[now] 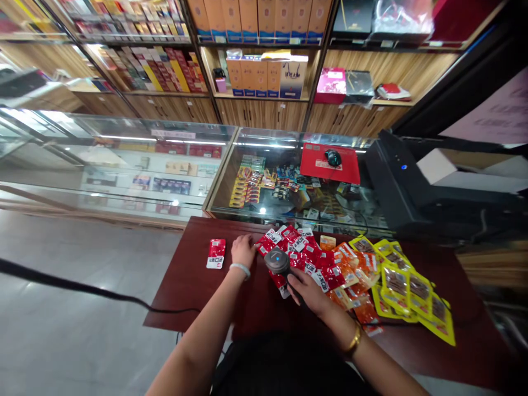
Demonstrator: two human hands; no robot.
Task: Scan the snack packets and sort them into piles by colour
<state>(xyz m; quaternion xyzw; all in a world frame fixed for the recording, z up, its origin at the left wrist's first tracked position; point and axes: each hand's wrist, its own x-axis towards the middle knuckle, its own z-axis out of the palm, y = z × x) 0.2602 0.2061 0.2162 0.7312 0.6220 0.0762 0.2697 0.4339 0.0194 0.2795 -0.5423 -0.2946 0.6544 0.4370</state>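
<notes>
My right hand (307, 291) is wrapped around the handle of a dark handheld barcode scanner (277, 260), its head showing a small blue light. The scanner is over the left part of a pile of small red-and-white foil packets (307, 256). At the left edge of that pile, my left hand (243, 251) has bent fingers and seems to pinch the corner of a red packet (270, 237); the fingertips are small and partly hidden. One single red packet (216, 253) lies apart, left of my left hand.
Orange packets (358, 269) and yellow-edged packets (408, 283) are heaped right on the dark red table (177, 286). Behind is a glass display counter (223, 165) with a mouse (332, 158) on a red mat (309, 165). A black machine (396, 181) stands right; a black cable (103, 294) crosses left.
</notes>
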